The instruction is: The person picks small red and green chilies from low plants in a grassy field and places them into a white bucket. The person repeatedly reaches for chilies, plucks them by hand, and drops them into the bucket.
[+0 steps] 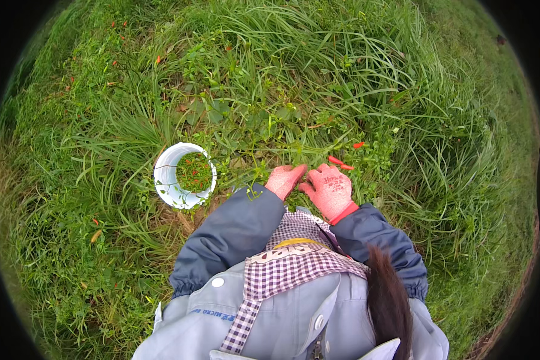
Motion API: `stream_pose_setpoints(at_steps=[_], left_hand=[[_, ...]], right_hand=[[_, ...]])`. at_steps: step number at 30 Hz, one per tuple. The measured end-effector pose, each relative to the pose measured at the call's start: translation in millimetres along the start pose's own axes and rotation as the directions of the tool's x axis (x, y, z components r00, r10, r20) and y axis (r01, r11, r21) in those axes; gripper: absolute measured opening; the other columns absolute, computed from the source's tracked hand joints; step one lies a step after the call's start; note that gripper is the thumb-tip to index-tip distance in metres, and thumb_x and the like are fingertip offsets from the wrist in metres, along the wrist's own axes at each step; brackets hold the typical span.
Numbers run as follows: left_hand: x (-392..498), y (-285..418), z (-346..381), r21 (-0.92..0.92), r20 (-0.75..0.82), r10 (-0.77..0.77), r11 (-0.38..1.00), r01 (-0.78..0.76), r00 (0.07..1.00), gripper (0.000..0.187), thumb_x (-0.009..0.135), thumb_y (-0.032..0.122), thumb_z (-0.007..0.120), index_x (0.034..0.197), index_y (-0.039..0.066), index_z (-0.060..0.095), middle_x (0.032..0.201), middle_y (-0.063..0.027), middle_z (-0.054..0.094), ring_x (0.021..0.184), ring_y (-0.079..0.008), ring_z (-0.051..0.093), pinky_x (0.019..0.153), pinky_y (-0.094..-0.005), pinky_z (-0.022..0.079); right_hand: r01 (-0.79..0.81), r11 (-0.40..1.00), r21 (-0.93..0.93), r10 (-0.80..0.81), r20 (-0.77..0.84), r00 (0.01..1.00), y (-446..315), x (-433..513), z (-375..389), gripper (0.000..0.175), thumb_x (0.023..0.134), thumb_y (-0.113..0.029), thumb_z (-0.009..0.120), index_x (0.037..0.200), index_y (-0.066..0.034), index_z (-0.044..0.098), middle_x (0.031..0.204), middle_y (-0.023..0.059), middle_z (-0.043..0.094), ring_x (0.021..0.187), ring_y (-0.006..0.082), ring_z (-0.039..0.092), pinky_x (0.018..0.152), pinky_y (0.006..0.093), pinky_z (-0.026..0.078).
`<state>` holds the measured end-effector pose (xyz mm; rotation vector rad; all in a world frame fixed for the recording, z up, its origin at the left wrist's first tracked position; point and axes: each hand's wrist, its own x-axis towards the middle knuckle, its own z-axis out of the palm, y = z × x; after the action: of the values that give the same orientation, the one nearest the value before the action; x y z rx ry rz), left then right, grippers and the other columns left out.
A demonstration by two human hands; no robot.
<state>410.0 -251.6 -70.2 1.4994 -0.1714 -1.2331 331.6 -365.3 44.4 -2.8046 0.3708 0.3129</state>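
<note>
My left hand [287,181], in a pink-red work glove, has its fingertips curled close to those of my right hand [330,189], gloved alike and bearing dark print. Both are among green stems in front of the checked apron; whether anything lies between the fingers is hidden. Just beyond my right hand several red chili peppers [335,160] show on the plant. To the left of my hands a white plastic bucket [164,180] stands in the grass, partly filled with small red and green chili peppers [194,173].
Tall grass [360,58] and weeds surround me on all sides. More plants with small red peppers [158,59] grow at the upper left. Thin leafy stems cross over the bucket's rim. A brown strip of ground borders the grass at the far right.
</note>
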Motion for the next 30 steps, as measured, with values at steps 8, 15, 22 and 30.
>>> stream_pose_setpoints(at_steps=[8,15,22,30], left_hand=[[-7,5,6,-0.304,0.039,-0.234,0.923,0.235,0.971,0.035,0.088,0.039,0.058,0.084,0.004,0.062,0.067,-0.0004,0.053,0.055,-0.0101,0.044,0.05,-0.0261,0.034],[-13,24,10,-0.545,0.213,-0.193,0.79,0.28,0.958,0.039,0.09,0.047,0.053,0.081,0.009,0.059,0.065,0.0007,0.051,0.054,-0.0098,0.042,0.05,-0.026,0.033],[-4,26,23,-0.281,-0.092,-0.197,0.945,0.165,0.976,0.027,0.085,0.033,0.063,0.078,0.007,0.061,0.065,0.0023,0.051,0.055,-0.0079,0.04,0.05,-0.0243,0.029],[8,8,19,-0.329,-0.155,-0.223,0.93,0.162,0.962,0.026,0.085,0.032,0.064,0.079,0.006,0.061,0.066,0.0026,0.05,0.055,-0.0081,0.039,0.05,-0.0257,0.028]], right_hand=[[-0.102,0.966,0.239,0.081,0.096,0.992,20,7,20,0.025,0.076,-0.03,0.063,0.088,-0.0082,0.064,0.085,0.0114,0.059,0.08,0.0303,0.059,0.069,0.0415,0.048],[-0.313,0.233,0.921,0.335,0.226,0.914,30,6,50,0.017,0.076,-0.016,0.069,0.083,-0.0025,0.061,0.085,0.0004,0.061,0.066,0.0131,0.054,0.057,0.028,0.042],[-0.558,-0.064,0.827,0.111,0.562,0.82,53,11,36,0.017,0.08,-0.021,0.069,0.085,-0.0083,0.059,0.069,-0.0059,0.051,0.053,0.0027,0.041,0.045,0.02,0.028],[-0.455,0.009,0.89,-0.075,0.454,0.888,51,5,7,0.023,0.087,-0.027,0.059,0.097,-0.0059,0.058,0.082,-0.003,0.053,0.055,0.006,0.042,0.05,0.0195,0.032]])
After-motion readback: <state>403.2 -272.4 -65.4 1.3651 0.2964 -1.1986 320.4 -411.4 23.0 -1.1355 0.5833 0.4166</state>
